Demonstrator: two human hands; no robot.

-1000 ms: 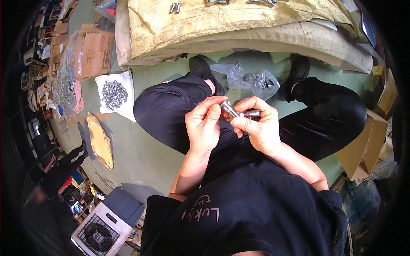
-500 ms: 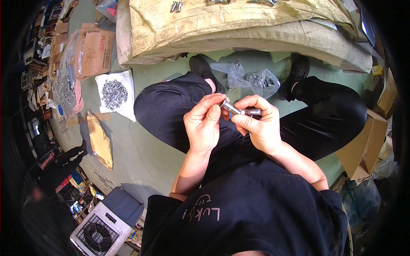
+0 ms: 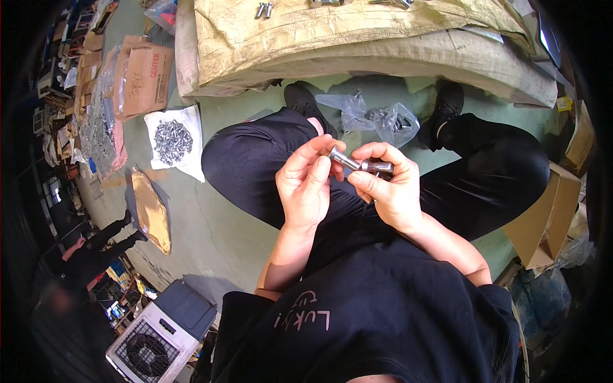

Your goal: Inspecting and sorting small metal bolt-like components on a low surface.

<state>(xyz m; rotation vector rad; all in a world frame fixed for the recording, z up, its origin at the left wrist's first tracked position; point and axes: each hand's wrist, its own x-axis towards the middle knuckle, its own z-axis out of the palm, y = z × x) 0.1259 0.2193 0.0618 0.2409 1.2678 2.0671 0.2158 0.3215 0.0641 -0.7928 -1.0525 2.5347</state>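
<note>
Above your lap, between your bent knees, your two hands are close together around small metal parts. Your left hand (image 3: 305, 188) pinches a silver bolt (image 3: 345, 159) near its wide, flared end, thumb and fingers closed on it. The bolt slants down to the right, its narrow end meeting the fingers of your right hand (image 3: 394, 195). That hand grasps a second metal piece (image 3: 378, 166) between thumb and forefinger, its blunt end sticking out to the right; you cannot tell from here whether the two parts are joined. On the floor beyond your hands, between your shoes, lie clear plastic bags (image 3: 354, 116) with metal parts inside. Past them stands a table (image 3: 357, 38) draped in a yellowish sheet, with a pair of small bolts (image 3: 264, 10) near its far edge. Left of your knee, a pile of bolts (image 3: 172, 142) rests on a white cloth (image 3: 194, 167), near a cardboard box (image 3: 147, 80).
</note>
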